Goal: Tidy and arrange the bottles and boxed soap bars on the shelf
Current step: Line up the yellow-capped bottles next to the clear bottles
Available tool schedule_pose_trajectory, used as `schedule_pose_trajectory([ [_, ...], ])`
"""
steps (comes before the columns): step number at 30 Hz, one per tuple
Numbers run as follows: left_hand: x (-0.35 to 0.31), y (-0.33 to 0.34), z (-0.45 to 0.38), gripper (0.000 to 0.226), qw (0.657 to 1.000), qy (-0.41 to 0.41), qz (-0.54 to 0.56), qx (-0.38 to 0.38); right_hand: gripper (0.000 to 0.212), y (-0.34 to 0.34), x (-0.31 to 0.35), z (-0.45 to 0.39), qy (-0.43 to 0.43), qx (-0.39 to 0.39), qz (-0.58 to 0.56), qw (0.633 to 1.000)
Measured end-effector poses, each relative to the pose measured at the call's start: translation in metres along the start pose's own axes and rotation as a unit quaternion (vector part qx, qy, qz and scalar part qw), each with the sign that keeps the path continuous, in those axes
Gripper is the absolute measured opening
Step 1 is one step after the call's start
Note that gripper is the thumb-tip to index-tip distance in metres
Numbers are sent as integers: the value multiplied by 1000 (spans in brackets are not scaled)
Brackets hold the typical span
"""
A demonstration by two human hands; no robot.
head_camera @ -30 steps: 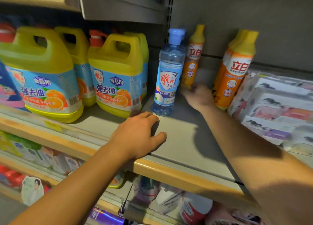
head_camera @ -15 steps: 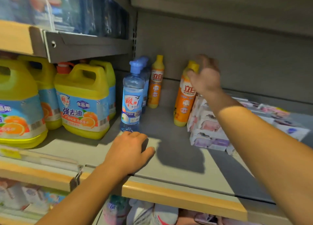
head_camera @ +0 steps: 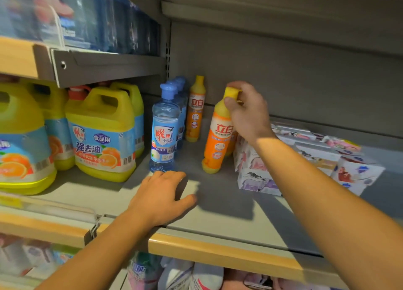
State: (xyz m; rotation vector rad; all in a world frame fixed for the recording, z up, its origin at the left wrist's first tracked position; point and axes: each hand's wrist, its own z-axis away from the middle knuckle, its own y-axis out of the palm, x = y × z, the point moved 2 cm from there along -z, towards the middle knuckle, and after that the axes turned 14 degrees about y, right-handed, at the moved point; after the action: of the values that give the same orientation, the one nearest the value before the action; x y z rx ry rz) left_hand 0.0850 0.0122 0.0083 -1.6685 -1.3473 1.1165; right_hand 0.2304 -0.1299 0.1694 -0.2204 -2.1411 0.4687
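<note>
My right hand (head_camera: 246,112) grips the yellow cap of an orange bottle (head_camera: 217,143), which stands upright on the grey shelf (head_camera: 218,206) just left of the boxed soap bars (head_camera: 257,180). A second orange bottle (head_camera: 195,112) stands further back by the rear wall. A row of clear blue bottles (head_camera: 164,132) runs front to back on its left. My left hand (head_camera: 161,198) rests flat on the shelf near the front edge, just in front of the foremost blue bottle, holding nothing.
Large yellow jugs (head_camera: 102,134) fill the left part of the shelf. More soap boxes (head_camera: 357,171) lie at the right. A shelf of blue packs (head_camera: 98,23) overhangs the upper left. The wooden front lip (head_camera: 218,252) runs below, with goods under it.
My right hand rose from the shelf floor to the orange bottle's cap and now grips it. The left hand stayed in place. The camera view shifted upward and left.
</note>
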Motion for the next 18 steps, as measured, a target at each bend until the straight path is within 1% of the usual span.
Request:
schedule_pose_trajectory([
  [2,-3,-8,3,70,992,19,119,-35,21,-5,7,10,46,-4,-95,994],
  [4,-9,-16,9,64,959,33,265,-94,14,-7,12,20,97,3,-149,984],
  [5,-12,-19,13,63,942,36,311,-119,12,-7,14,24,119,9,-159,980],
  [6,-16,-20,18,63,932,37,335,-134,11,-6,15,29,137,17,-165,976],
  [7,-20,-21,21,64,929,37,343,-135,11,-4,16,34,152,23,-171,973],
  [9,-25,-19,25,64,930,29,344,-129,12,-2,18,41,167,27,-190,967],
  [11,-24,-19,27,57,921,17,367,-130,7,1,18,47,186,38,-211,959],
  [12,-23,-20,28,53,913,8,386,-132,1,5,16,51,205,58,-231,949],
  [13,-20,-21,29,50,902,-6,409,-137,5,11,11,55,229,93,-263,932],
  [14,-17,-22,30,46,887,-23,438,-145,11,19,3,61,255,137,-308,906],
  [16,-10,-24,32,44,843,-61,513,-150,19,38,-14,76,301,221,-386,844],
  [17,-8,-24,33,44,826,-73,541,-141,21,47,-22,85,324,252,-409,815],
  [18,-7,-24,34,46,819,-76,554,-129,25,56,-30,94,348,273,-430,787],
])
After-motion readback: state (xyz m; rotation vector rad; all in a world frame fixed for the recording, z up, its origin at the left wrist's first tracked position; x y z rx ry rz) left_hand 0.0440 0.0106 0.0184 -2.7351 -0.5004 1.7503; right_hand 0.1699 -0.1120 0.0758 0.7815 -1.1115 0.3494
